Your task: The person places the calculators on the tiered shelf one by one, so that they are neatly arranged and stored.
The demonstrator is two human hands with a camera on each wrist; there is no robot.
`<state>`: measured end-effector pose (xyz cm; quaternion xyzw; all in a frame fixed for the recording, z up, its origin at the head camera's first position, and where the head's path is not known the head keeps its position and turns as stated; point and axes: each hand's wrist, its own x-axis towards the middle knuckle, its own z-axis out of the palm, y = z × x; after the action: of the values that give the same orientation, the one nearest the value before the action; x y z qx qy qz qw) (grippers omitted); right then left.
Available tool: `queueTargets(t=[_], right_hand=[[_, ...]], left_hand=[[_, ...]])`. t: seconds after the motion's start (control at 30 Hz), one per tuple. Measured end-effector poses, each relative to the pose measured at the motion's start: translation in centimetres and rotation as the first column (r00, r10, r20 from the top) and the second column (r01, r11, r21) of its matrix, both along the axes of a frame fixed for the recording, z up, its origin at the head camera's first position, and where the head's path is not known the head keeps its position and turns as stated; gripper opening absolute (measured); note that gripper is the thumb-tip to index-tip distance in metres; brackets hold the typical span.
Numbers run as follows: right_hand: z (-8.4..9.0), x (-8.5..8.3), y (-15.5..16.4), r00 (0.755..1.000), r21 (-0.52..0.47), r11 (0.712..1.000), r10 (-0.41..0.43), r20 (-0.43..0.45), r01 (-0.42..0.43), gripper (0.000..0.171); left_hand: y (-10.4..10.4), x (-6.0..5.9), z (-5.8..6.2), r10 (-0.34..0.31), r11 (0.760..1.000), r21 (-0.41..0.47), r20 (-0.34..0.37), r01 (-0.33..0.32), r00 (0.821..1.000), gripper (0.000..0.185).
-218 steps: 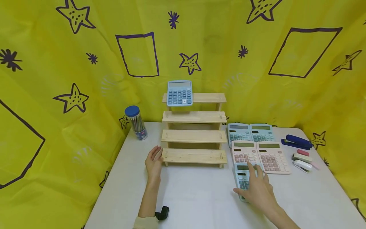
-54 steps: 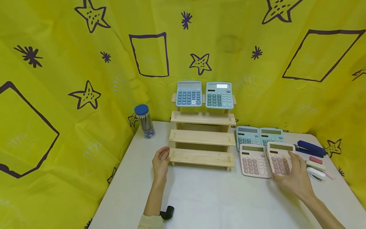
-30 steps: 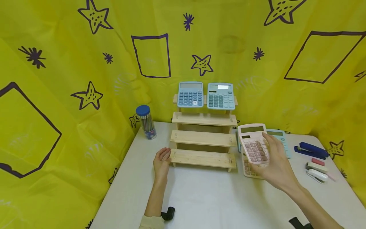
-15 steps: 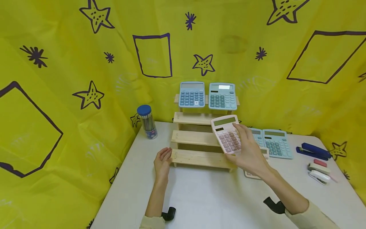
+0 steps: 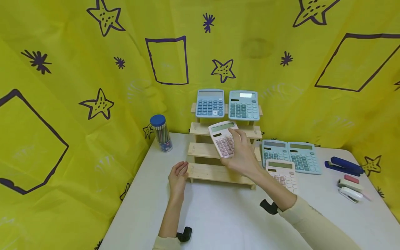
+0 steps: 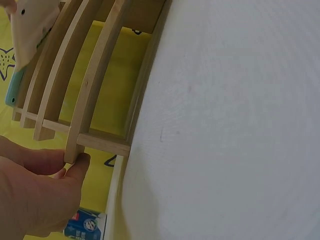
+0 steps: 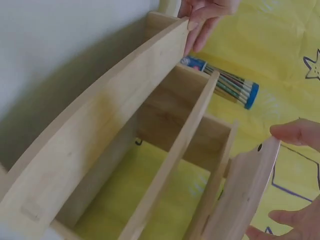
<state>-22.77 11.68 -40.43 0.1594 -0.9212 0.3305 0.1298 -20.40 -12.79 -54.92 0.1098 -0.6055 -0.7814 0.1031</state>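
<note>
Yellow backdrop (image 5: 250, 38), calculator (image 5: 222, 138) in right hand (image 5: 244, 157)

A pale pink calculator (image 5: 221, 137) is showing darker pink keys (image 5: 225, 148), the worktop (image 5: 225, 218) is appearing white, and the yellow backdrop (image 5: 231, 38) is displaying dark purple stars (image 5: 223, 70).

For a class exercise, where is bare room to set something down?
Bare: white table between forearms, in front of the wooden rack; the lowest step, right of the left hand. Crowded: top step, with two calculators; the table's right side, with more calculators and staplers.
</note>
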Motion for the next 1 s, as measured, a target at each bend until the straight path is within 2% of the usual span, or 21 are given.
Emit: queueTargets(t=[0.33, 0.57, 0.7, 0.8, 1.0], right_hand=[[-0.9, -2.3, -5.1, 0.996, 0.032, 0.996, -0.085, -0.039, 0.086, 0.096], [-0.7, -3.6, -8.4, 0.982, 0.092, 0.978, -0.189, 0.0, 0.188, 0.092], [-0.8, -4.3, -9.6, 0.977, 0.118, 0.97, -0.215, 0.006, 0.213, 0.091], [-1.0, -4.7, -10.0, 0.979, 0.111, 0.973, -0.205, 0.005, 0.203, 0.092], [-1.7, -4.5, -8.5, 0.996, 0.053, 0.994, -0.091, -0.023, 0.092, 0.096]], left_hand=[[0.0, 0.2, -0.2, 0.016, 1.0, -0.009, 0.016, -0.016, 1.0, 0.051], [0.0, 0.2, -0.1, 0.02, 1.0, -0.003, 0.009, -0.02, 1.0, 0.051], [0.0, 0.2, 0.1, 0.01, 1.0, -0.008, 0.0, -0.01, 1.0, 0.051], [0.0, 0.1, 0.2, 0.01, 1.0, -0.006, -0.002, -0.01, 1.0, 0.05], [0.1, 0.1, 0.3, 0.012, 1.0, -0.007, 0.002, -0.012, 1.0, 0.05]])
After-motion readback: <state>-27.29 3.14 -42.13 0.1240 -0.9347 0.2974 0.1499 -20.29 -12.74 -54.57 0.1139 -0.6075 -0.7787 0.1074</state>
